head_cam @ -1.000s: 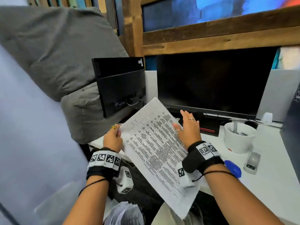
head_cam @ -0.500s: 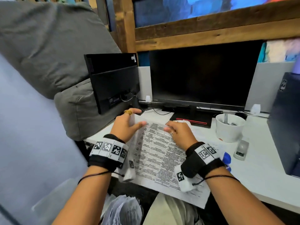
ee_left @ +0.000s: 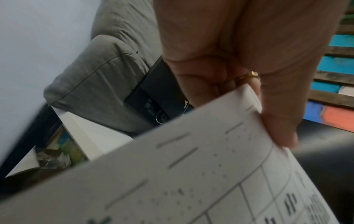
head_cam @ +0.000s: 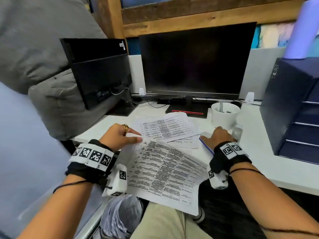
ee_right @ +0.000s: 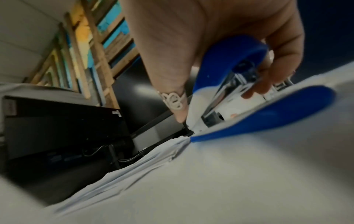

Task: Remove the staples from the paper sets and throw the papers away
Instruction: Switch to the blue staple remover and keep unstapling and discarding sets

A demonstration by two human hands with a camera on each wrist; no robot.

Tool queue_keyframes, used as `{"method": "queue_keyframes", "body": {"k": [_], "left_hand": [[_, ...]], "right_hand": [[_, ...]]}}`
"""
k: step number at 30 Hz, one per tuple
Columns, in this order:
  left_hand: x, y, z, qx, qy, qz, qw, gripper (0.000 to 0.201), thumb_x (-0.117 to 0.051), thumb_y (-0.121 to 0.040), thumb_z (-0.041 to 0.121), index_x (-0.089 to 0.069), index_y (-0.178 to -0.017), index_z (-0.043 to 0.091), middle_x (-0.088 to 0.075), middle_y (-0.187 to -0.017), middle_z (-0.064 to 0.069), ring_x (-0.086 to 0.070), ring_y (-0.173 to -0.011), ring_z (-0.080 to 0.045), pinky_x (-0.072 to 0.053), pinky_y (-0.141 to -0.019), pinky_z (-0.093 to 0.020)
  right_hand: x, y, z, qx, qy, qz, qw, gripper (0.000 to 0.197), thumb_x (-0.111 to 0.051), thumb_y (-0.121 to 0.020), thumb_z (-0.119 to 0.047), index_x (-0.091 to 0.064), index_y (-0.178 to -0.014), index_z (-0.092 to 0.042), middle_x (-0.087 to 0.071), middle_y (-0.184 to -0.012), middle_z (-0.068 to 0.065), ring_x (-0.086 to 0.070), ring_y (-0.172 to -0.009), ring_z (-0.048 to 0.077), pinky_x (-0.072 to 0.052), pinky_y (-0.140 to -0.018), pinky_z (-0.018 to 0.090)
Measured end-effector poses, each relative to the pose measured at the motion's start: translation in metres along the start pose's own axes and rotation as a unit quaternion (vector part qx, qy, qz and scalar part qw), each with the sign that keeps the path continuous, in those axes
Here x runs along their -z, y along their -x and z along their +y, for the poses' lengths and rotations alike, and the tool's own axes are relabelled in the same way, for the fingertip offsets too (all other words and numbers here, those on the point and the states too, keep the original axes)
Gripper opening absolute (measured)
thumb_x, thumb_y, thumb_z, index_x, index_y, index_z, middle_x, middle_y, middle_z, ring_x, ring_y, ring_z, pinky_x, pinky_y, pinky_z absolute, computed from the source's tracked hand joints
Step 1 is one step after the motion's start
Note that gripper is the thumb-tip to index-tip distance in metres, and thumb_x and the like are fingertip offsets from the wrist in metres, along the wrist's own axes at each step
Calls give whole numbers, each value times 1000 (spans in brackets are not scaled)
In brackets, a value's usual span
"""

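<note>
A printed paper set with a table on it lies tilted over the desk's front edge and my lap. My left hand pinches its top left corner between thumb and forefinger. In the left wrist view the paper set shows several staples along its edge beside the thumb. My right hand is off the paper, on the desk to the right, with its fingers curled round a blue staple remover. Only a blue edge of the staple remover shows in the head view. More paper sets lie on the desk behind.
A white cup and a clear stapler stand just beyond my right hand. A dark blue drawer unit blocks the right. Two monitors stand at the back. A bag of crumpled papers sits below my left wrist.
The paper set came down from upright to lying over the desk edge. My right hand left the paper and moved right onto the blue staple remover. My left hand kept the corner.
</note>
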State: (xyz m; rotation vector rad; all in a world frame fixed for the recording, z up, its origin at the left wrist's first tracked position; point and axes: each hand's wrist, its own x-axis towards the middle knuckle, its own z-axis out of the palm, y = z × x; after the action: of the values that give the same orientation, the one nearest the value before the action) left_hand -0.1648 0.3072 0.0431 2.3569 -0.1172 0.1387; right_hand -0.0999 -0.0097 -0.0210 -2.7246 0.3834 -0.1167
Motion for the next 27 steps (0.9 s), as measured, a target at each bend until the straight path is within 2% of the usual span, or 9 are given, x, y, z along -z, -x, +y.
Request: {"method": "queue_keyframes", "body": {"k": [7,10,12,14,17,19,21,24,27], "left_hand": [[-5,9,-13,42,-6,-32,999,42,-80,-69,31,-67,-77,-8,-49,-58,-6,-40,-50,-11,-31,-49,-19],[-7,14,-8,23,-11,-35,999,28,-79,-71,26,-72,-75,-1,-56,-56,-3,-41,-43,-6,-34,-46,-18],[-10,17,-3,-15,-34,-32,999,21,-77,-74,24,-73,-75,4,-64,-59,6,-50,-48,1,-40,-52,-17],[-12,20,3,-46,-72,-26,996,27,-75,-76,26,-71,-70,0,-63,-61,13,-52,-52,4,-40,-56,-17],[-14,23,10,-83,-98,-19,992,42,-72,-79,27,-56,-49,3,-68,-68,-3,-54,-52,-3,-40,-51,-19],[-15,28,16,-118,-95,-22,988,35,-71,-81,27,-59,-50,13,-68,-69,-11,-62,-60,-10,-46,-56,-25],[-17,33,22,-144,-95,-23,985,25,-70,-81,30,-65,-59,19,-70,-76,-13,-64,-69,-21,-46,-63,-29],[-19,38,29,-178,-109,-15,978,27,-61,-79,38,-72,-79,13,-70,-77,-6,-62,-72,-16,-45,-69,-26],[-23,41,30,-203,-124,-22,971,23,-54,-77,39,-65,-64,23,-69,-72,-2,-56,-59,-7,-40,-58,-14]], "right_hand": [[9,14,2,34,24,-83,996,43,-59,-88,-29,-49,-125,-10,-53,-126,17,-52,-115,34,-44,-95,36],[6,11,-11,-28,-116,-69,990,47,-54,-90,-43,-55,-117,-4,-56,-122,18,-52,-114,35,-41,-92,34],[5,17,-28,-22,-255,-42,966,39,-52,-91,-46,-57,-90,-7,-60,-94,13,-56,-100,33,-42,-81,33],[7,32,-47,22,-433,-43,900,34,-50,-93,-44,-50,-81,-12,-56,-80,5,-56,-85,27,-46,-76,36],[8,64,-71,76,-681,-135,716,24,-48,-96,-29,-41,-117,-19,-58,-112,3,-58,-101,19,-51,-84,36],[8,83,-83,108,-741,-174,640,40,-50,-94,-17,-31,-127,-31,-52,-121,-2,-54,-108,15,-52,-84,33],[1,95,-89,128,-746,-165,633,53,-56,-89,-5,-33,-131,-29,-53,-117,-2,-55,-107,14,-52,-86,32],[-6,107,-97,92,-723,-90,679,24,-58,-88,-2,-52,-110,-12,-62,-94,2,-60,-91,17,-54,-83,35],[-10,114,-100,45,-713,-22,699,13,-57,-91,-20,-57,-104,-18,-64,-98,2,-61,-95,19,-52,-89,39]]}}
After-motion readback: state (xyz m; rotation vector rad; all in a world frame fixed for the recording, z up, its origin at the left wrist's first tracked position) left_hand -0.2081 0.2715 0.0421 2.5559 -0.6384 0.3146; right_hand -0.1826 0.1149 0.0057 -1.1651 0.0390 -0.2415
